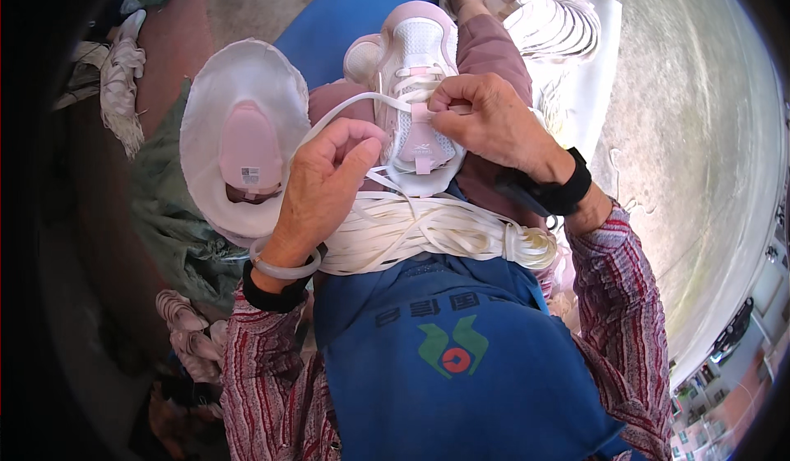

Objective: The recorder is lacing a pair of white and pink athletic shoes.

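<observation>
A white and pink shoe upper (418, 136) lies across my lap, its toe pointing away from me. A flat white shoelace (360, 99) crosses its upper eyelets and loops out to the left, toward my left hand. My right hand (494, 128) pinches lace at the right side of the eyelets, beside the pink tongue; its fingertips partly cover the grip. Left of the upper, my left hand (329, 185) is closed with thumb and forefinger together on the shoelace; the exact grip is partly hidden. Below both hands, a thick bundle of white shoelaces (395, 235) rests across my lap.
A white padded shell with a pink insole (248, 144) sits at left. A row of stacked shoe uppers (555, 16) lies on a white sheet (605, 66) at far right. Green cloth (177, 214) and more uppers (123, 74) are at left. I wear a blue apron (461, 379).
</observation>
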### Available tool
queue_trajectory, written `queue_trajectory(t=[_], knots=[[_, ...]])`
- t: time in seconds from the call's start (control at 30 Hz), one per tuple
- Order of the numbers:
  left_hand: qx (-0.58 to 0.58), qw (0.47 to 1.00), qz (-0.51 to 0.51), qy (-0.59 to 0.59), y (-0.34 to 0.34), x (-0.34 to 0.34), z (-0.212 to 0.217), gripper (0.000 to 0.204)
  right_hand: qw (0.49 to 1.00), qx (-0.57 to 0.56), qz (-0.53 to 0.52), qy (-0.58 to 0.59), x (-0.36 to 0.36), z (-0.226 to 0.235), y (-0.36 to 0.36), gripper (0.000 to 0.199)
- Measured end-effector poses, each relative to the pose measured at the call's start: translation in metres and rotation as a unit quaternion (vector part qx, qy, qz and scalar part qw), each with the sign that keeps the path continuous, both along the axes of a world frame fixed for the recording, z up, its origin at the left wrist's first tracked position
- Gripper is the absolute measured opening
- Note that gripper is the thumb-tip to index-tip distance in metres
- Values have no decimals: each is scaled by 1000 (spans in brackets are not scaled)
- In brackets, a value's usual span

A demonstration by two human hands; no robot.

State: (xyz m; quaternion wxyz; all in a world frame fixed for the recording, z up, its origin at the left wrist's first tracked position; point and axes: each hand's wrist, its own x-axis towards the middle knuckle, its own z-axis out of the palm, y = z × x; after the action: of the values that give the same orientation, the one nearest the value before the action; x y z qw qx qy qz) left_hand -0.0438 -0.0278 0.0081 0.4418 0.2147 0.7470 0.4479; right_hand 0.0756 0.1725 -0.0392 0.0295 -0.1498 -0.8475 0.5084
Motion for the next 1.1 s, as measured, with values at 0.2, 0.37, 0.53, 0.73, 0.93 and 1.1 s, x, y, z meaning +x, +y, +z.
queue_trajectory(t=[0.2, 0.37, 0.53, 0.73, 0.93, 1.1], knots=[[33, 999, -27, 23, 19, -2, -11, 17, 910, -368, 11, -188, 2, 23, 21, 4], [2, 977, -161, 137, 48, -8, 3, 19, 917, -394, 34, -51, 9, 24, 17, 5], [69, 931, -193, 301, 55, -14, -14, 15, 963, -263, 36, 45, 18, 11, 14, 9], [192, 828, -130, 511, 48, -17, -2, 14, 978, -195, -42, 55, 19, 10, 14, 16], [234, 784, -164, 550, 49, -16, -1, 15, 989, -48, 75, 116, 3, 0, 17, 21], [227, 806, -139, 529, 47, -17, -5, 14, 971, -158, 93, 152, -1, -2, 18, 20]])
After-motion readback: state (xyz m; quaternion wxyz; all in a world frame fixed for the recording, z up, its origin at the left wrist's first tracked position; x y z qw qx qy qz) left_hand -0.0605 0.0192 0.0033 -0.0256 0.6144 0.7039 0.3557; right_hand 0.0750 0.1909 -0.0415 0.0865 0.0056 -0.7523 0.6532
